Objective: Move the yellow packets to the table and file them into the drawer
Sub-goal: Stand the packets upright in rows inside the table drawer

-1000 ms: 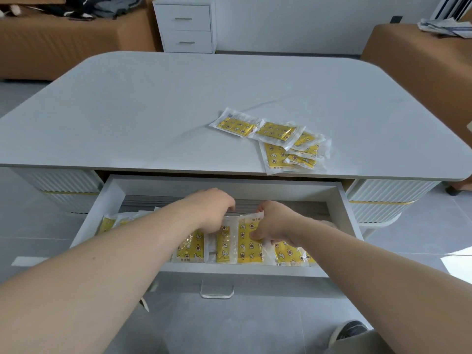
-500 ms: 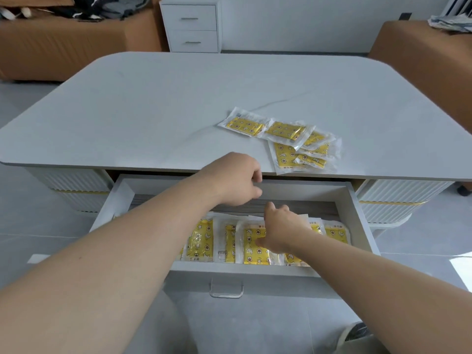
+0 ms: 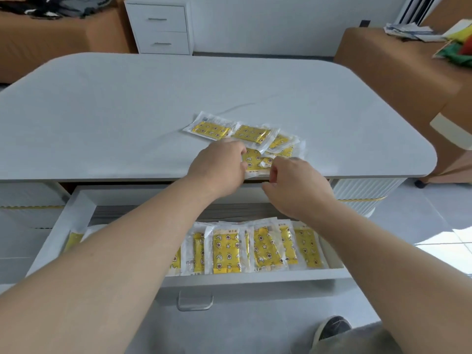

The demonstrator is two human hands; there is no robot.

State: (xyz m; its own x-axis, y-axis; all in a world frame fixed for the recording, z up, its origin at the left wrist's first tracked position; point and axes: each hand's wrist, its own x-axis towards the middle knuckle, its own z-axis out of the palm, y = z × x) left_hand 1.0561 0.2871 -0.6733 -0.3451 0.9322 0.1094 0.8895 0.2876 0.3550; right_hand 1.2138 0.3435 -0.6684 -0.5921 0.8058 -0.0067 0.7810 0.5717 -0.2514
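A home living room, judging by brown upholstered sofas point(image 3: 398, 72) flanking a low grey table point(image 3: 153, 98), a white two-drawer cabinet point(image 3: 163, 26) and heaped clothes point(image 3: 51, 6).

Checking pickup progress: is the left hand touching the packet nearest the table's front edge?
Touching. Head view: the left hand curls over that yellow packet, no gap visible.

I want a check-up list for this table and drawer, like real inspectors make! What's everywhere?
Surface: pale grey rounded table, with open white drawer below.
Job's things: yellow clear-wrapped packets loose on table; filed packets stand in a row in the drawer.
Clutter: papers and dark clothes on brown sofas.
Grippers: left hand and right hand at nearest table packet; grip unclear.
Cables: nothing seen.
Surroundings: white two-drawer cabinet, grey tiled floor.
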